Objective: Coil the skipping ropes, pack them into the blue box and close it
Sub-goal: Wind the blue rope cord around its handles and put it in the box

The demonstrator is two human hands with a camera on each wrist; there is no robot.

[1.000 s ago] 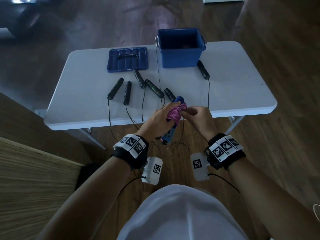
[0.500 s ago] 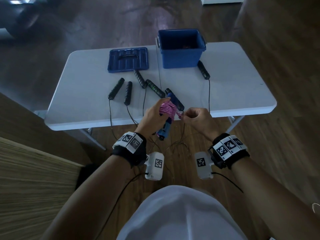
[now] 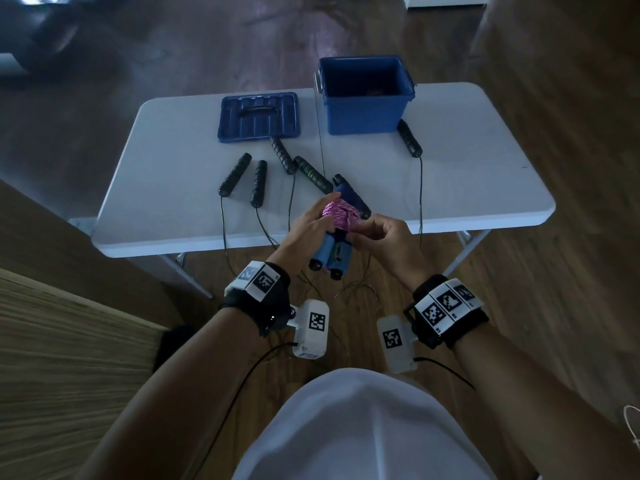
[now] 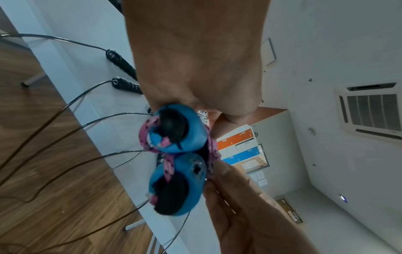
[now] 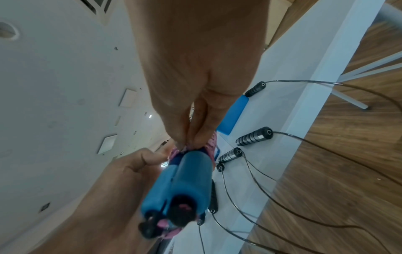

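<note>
Partly hidden inside the blue box (image 3: 363, 109) at 12 o'clock, contents were unreadable. Left hand (image 3: 304, 237) gripped the blue handles (image 3: 329, 254); right hand (image 3: 384, 244) pinched the pink rope (image 3: 337, 214) w/ fingertips, over table (image 3: 467, 188) near edge.

White folding table (image 3: 467, 188) with blue box (image 3: 363, 110), lid (image 3: 259, 117), black rope handles (image 3: 235, 174).
</note>
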